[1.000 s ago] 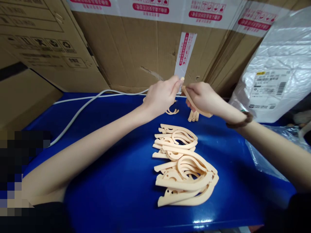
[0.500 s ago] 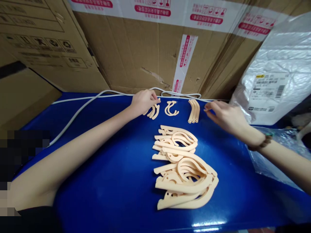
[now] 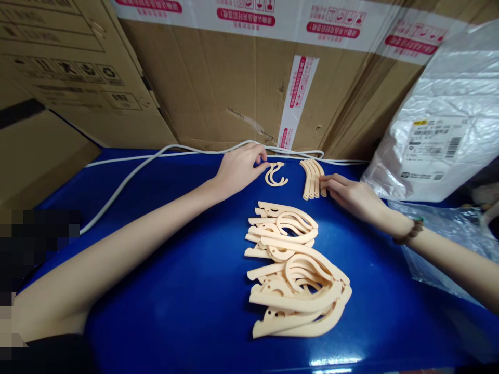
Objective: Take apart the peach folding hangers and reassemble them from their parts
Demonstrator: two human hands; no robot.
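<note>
In the head view I see the right hand point(image 3: 351, 197), fingers narrowed at the end of a row of strips point(image 3: 313, 179), presumably keeping it even; can't tell if they grip. Left hand point(image 3: 241, 169), fingers loosely curled, just beside the hooks point(image 3: 275, 183); contact unclear. Folded hangers point(image 3: 304, 250) overlap nearer the wearer on the blue table point(image 3: 167, 259), likely to save space.

Four curved cream strips point(image 3: 313, 179) lie side by side, right of the small cream hooks point(image 3: 275, 184)
</note>
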